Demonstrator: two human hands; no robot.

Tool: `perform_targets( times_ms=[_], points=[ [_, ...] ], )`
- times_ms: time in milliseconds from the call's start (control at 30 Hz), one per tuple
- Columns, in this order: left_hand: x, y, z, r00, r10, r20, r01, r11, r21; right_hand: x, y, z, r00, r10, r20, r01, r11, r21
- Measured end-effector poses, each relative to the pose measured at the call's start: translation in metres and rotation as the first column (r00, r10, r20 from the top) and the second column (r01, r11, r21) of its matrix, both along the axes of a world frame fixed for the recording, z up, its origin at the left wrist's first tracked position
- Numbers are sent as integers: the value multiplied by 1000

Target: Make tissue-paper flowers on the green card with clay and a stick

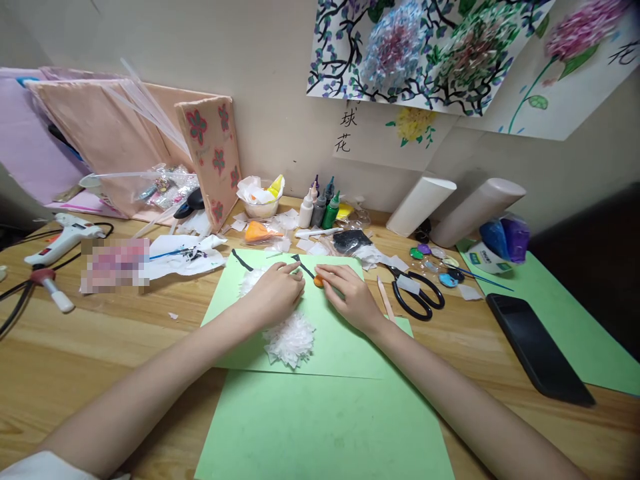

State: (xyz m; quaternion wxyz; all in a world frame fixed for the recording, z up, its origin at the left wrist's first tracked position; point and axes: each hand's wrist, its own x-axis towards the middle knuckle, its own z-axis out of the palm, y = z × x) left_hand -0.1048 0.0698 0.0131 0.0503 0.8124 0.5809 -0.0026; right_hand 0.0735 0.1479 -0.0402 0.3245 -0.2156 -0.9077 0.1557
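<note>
Green paper lies on the wooden table, with a fluffy white paper cluster on it and a second white patch partly under my left hand. That hand rests over the sheet, fingertips by a thin black strip; whether it grips anything is too small to tell. My right hand pinches a small orange piece at the strip's lower end. Another black strip lies at the sheet's upper left.
Black-handled scissors and a phone lie to the right. Paint bottles, a bowl and an orange packet stand or lie behind the sheet. A glue gun is far left.
</note>
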Motion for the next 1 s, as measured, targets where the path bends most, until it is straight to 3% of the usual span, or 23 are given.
perform_targets(
  times_ms=[233,400,700,1000],
  points=[
    [-1,2,2,1000,-7,3,7,1000,-17,1,-4,-1,999,-29,31,22,983,184],
    [-2,2,3,1000,-8,4,8,1000,-24,1,-8,-2,997,-40,68,23,971,237],
    [-1,2,3,1000,-3,-12,2,999,-40,6,-11,0,977,-5,213,-37,980,194],
    [3,2,7,998,-10,-57,7,999,-48,15,-16,6,968,22,250,-28,999,21]
  ],
)
